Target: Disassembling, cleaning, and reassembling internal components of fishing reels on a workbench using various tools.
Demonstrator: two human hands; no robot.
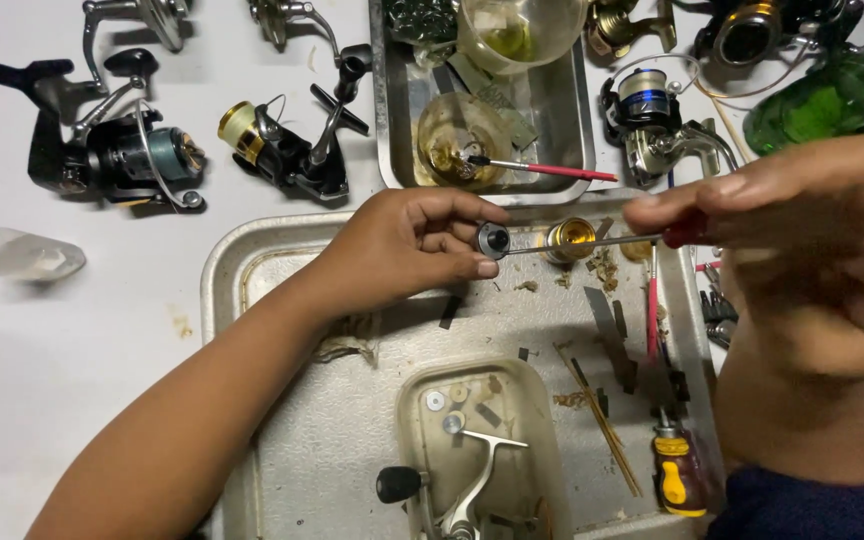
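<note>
We hold a small round metal part in our left hand, pinched between thumb and fingertips, with its open face turned toward the right. Our right hand is clenched around a thin metal tool with a red handle, its tip touching or entering the face of the part. Both are raised above the large metal tray, and just beyond the tool shaft sits a small gold spool.

To do this step well, we judge that the left pinch should stay firm on the rim of the part, leaving its face free, so the tool tip does not slip onto a fingertip. The right hand grips far back along the tool, so the tip can wander; we guide it gently and keep the shaft in line with the part's centre. We keep the work over the tray, so anything that drops lands there rather than on the white table.

Below the grip, a smaller tray holds washers and a reel handle. Left of the grip lie fishing reels; a yellow screwdriver lies below the right hand.
</note>
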